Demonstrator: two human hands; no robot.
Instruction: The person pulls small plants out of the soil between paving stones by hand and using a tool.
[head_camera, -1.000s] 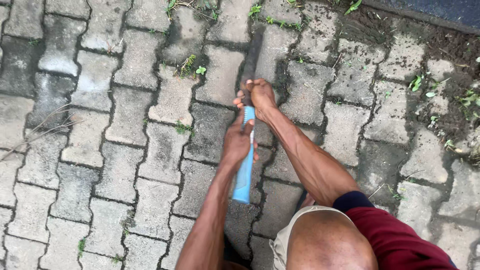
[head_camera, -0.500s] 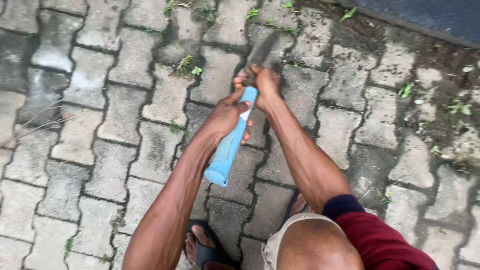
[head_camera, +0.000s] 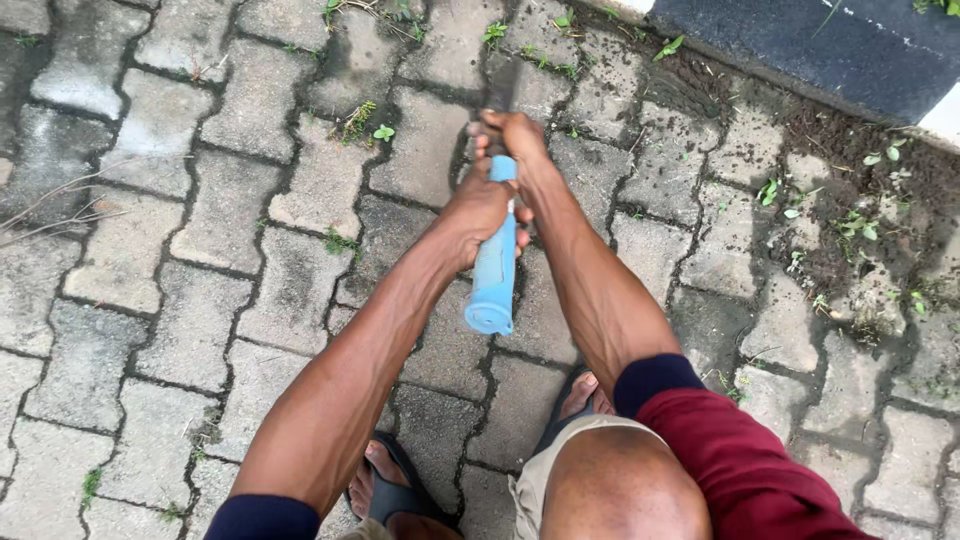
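Both of my hands grip a tool with a light blue handle that points away from me. My left hand wraps the middle of the handle. My right hand clasps it higher up, where the handle meets a dark flat blade. The blade is blurred and rests low over the grey interlocking paving stones, near small weeds growing in the joints. The handle's rounded end sticks out toward me below my left hand.
A dark painted kerb runs across the top right, with a strip of soil and small green weeds beside it. Dry twigs lie at the left. My sandalled feet and bent knee are at the bottom.
The tool has swung from leaning left back to pointing nearly straight ahead, and both hands have moved farther up the paving. The view has shifted, showing more kerb.
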